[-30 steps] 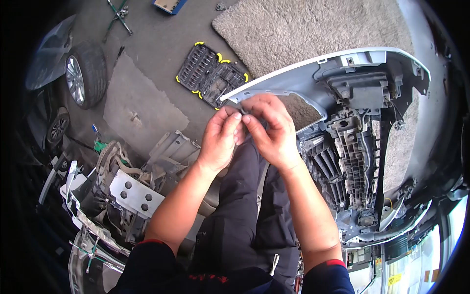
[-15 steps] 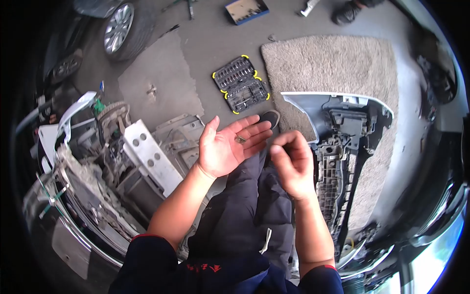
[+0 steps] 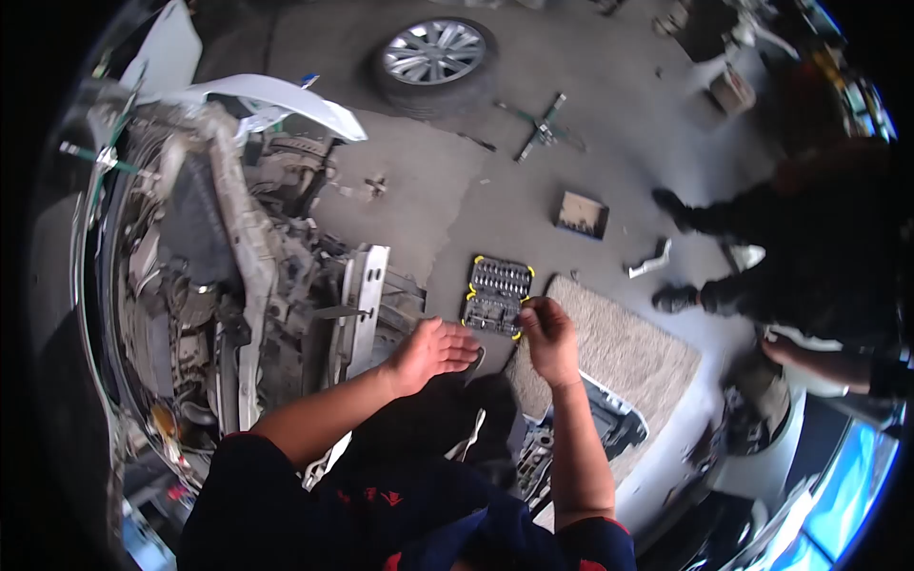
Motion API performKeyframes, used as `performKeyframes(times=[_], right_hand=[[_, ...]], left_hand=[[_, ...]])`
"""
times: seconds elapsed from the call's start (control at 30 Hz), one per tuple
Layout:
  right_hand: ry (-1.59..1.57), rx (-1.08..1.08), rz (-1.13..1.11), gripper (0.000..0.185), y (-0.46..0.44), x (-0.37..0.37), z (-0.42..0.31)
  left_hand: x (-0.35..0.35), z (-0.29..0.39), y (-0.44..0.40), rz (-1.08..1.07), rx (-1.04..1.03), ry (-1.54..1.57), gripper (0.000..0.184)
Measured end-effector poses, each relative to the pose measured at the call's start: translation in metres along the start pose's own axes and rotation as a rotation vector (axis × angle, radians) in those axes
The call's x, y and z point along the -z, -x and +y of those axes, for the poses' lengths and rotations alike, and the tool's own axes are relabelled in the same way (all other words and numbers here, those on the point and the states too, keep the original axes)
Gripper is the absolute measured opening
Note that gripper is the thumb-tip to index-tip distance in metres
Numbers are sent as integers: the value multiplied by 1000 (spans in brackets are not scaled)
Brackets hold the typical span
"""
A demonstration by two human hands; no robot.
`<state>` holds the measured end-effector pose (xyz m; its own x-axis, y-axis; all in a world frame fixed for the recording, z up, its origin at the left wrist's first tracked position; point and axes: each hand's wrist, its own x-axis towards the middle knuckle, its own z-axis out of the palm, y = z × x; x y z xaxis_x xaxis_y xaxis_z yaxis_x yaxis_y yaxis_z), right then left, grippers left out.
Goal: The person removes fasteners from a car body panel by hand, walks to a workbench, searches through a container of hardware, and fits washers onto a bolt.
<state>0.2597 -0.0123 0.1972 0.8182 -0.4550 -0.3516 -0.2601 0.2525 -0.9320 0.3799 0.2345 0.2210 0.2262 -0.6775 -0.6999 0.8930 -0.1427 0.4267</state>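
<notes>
My left hand [image 3: 433, 357] is held out in front of my body with its fingers stretched, pointing toward my right hand. Nothing shows clearly on its palm from this angle. My right hand [image 3: 550, 340] is beside it, raised, thumb and fingers pinched together. Whatever may be between those fingertips is too small or blurred to make out. Beyond both hands, an open socket set case [image 3: 498, 295] with yellow corners lies on the floor, its near right part partly behind my right fingers.
A stripped car front [image 3: 238, 276] stands on the left. A wheel [image 3: 436, 57], a cross-shaped wrench [image 3: 543, 128] and a box of small parts [image 3: 583, 216] lie on the floor. A carpet [image 3: 619, 338] bears a car part. Another person [image 3: 800, 247] stands at right.
The view has swung, bringing the car front and another person into sight. My left hand has turned, hiding the small metal piece seen on its palm earlier. My right hand stays pinched.
</notes>
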Motion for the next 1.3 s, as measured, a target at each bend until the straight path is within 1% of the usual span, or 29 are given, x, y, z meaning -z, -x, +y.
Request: performKeyframes(times=[0.03,0.07,0.1,0.17,0.2,0.23,0.27,0.3,0.37,0.47,0.5,0.53,0.57,0.6,0.63,0.7,0.73,0.83,0.9,0.93,0.97,1.03,1.07,1.1,1.13,1.17,1.23,1.27,1.3], right_hand=[[130,-28,6,17,-16,4,-5],[175,-14,13,23,-27,4,-15],[206,50,16,23,-34,1,-27],[339,102,-99,26,-48,3,-57],[325,86,-162,25,-51,-1,-83],[231,74,-211,22,-52,-8,-107],[116,18,-232,20,-59,-18,-119],[4,-51,-256,18,-68,-26,-129],[33,-82,-302,16,-96,-33,-142],[89,-35,-387,15,-187,-41,-157],[121,-32,-411,15,-213,-34,-161],[-55,-91,-419,14,-251,-35,-156],[-2,-76,-425,15,-292,-29,-175],[45,-61,-437,15,-333,-27,-201],[91,-52,-449,15,-371,-25,-222],[128,-110,-441,25,-453,-11,-263],[238,39,-384,23,-487,-18,-290],[239,-74,-342,13,-582,-34,-360],[252,-61,-334,12,-632,-74,-395],[164,-67,-410,12,-663,-90,-398],[108,-71,-458,13,-680,-123,-413],[49,-88,-592,12,-722,-184,-416],[49,-116,-655,11,-743,-223,-418],[61,-155,-709,12,-759,-254,-415],[52,-172,-762,14,-780,-288,-409],[111,-145,-799,12,-799,-327,-410],[178,-126,-875,9,-831,-397,-414],[213,-74,-943,6,-846,-432,-421],[251,-85,-933,7,-867,-463,-419]], left_hand=[[10,9,16,57,41,-22,69],[20,12,30,106,30,-35,66],[28,18,43,152,14,-46,64],[33,34,62,253,-28,-8,53],[34,38,64,280,-27,11,51],[36,48,62,308,-33,23,48],[25,65,59,370,-47,14,43],[18,80,54,368,-89,32,39],[12,107,30,338,-201,41,33],[0,170,-15,380,-319,21,30],[6,187,-36,384,-325,-50,32],[8,202,-53,438,-301,-23,32],[7,229,-77,494,-295,-3,32],[-2,263,-96,580,-229,-4,29],[-12,294,-113,552,-233,-46,28],[-28,358,-133,496,-230,-145,26],[-18,369,-148,402,-326,-131,25],[-36,453,-127,514,-561,-271,21],[-5,488,-112,738,-770,-502,17],[11,515,-93,943,-785,-622,19],[31,540,-76,1152,-857,-758,23],[87,576,-50,1495,-925,-781,23],[114,595,-33,1628,-843,-823,28],[139,609,-20,1747,-743,-852,34],[166,626,-18,1790,-934,-740,38],[188,652,-7,1871,-892,-791,39],[245,688,4,2084,-941,-941,44],[269,706,5,2171,-956,-909,47],[290,723,14,2217,-859,-908,54]])
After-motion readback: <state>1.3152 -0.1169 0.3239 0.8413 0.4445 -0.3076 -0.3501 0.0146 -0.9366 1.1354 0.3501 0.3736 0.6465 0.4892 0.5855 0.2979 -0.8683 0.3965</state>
